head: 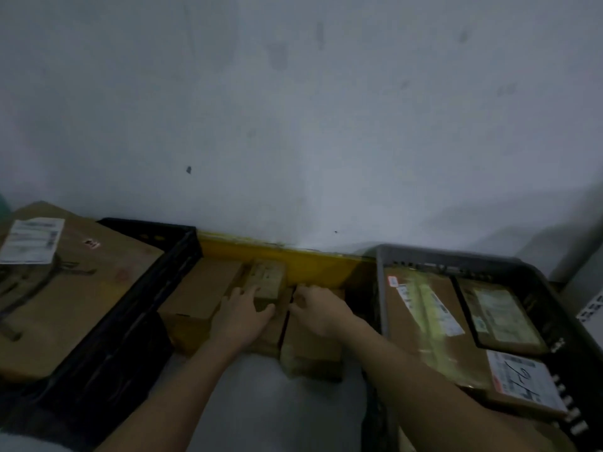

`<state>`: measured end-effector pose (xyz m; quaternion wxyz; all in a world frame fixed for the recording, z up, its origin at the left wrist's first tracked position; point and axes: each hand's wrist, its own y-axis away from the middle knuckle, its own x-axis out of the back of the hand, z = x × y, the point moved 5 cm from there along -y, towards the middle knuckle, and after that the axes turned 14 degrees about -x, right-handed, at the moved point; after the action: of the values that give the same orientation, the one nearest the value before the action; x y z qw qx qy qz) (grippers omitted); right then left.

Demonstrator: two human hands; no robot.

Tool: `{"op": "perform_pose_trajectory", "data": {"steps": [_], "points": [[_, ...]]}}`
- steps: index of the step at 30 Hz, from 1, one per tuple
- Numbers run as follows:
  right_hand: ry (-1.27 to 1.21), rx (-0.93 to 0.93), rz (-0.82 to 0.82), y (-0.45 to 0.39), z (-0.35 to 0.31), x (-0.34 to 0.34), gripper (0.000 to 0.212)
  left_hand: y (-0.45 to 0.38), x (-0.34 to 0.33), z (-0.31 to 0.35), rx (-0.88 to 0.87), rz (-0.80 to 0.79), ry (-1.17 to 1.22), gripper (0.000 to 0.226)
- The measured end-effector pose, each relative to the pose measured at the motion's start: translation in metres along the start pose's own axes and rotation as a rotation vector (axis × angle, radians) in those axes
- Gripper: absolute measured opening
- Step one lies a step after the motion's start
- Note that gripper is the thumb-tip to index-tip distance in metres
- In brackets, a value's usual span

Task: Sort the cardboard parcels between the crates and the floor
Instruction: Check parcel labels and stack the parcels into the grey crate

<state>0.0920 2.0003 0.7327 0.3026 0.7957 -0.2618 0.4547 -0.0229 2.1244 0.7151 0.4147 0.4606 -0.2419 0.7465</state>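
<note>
**Both hands on the small parcel between the crates**

Left hand (246, 313) reaches forward with fingers spread, fingertips on the small upright brown cardboard parcel (268, 280), thumb against its near side; right hand (315, 308) sits just right of that parcel with fingers curled downward, knuckles up; whether it actually pinches anything cannot be told, blur too heavy. Small parcel stands among other brown cardboard parcels on the floor, in front of a yellow band (293, 256) along the base of the pale wall (293, 109); a flat wide brown parcel (199, 288) lies to its left, a lower brown parcel (310, 353) under the right wrist. Black plastic crate (156, 256) on the left holds a large brown cardboard box (81, 288) with a white shipping label (32, 241); grey plastic crate (440, 256) on the right holds a flat brown parcel with yellowish tape (430, 321), a dark-framed flat packet (499, 318), and a parcel with a white handwritten label (522, 376). Grey floor (261, 402) between the forearms.
</note>
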Motion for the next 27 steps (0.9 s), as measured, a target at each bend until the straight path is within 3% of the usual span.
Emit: {"op": "perform_pose_trajectory", "data": {"steps": [5,9,12,20,25,27], "points": [[0.043,-0.115,-0.059,-0.057,-0.009,-0.024,0.026,-0.051,-0.015,-0.034,0.002,-0.051,0.084,0.076],[0.074,-0.192,-0.081,-0.086,-0.004,-0.043,0.034,-0.084,-0.035,-0.045,0.007,-0.088,0.125,0.082],[0.101,-0.271,-0.102,-0.096,0.005,-0.056,0.042,-0.101,-0.049,-0.048,0.037,-0.095,0.109,0.091],[0.088,-0.341,-0.073,-0.094,0.025,-0.051,0.035,-0.119,-0.061,-0.053,0.136,-0.103,0.096,0.098],[-0.054,-0.293,-0.054,-0.079,0.027,-0.033,0.030,-0.110,-0.048,-0.061,0.192,-0.038,0.372,0.100],[-0.155,-0.253,-0.063,-0.070,0.024,-0.024,0.031,-0.099,-0.039,-0.061,0.222,0.023,0.527,0.090]]}}
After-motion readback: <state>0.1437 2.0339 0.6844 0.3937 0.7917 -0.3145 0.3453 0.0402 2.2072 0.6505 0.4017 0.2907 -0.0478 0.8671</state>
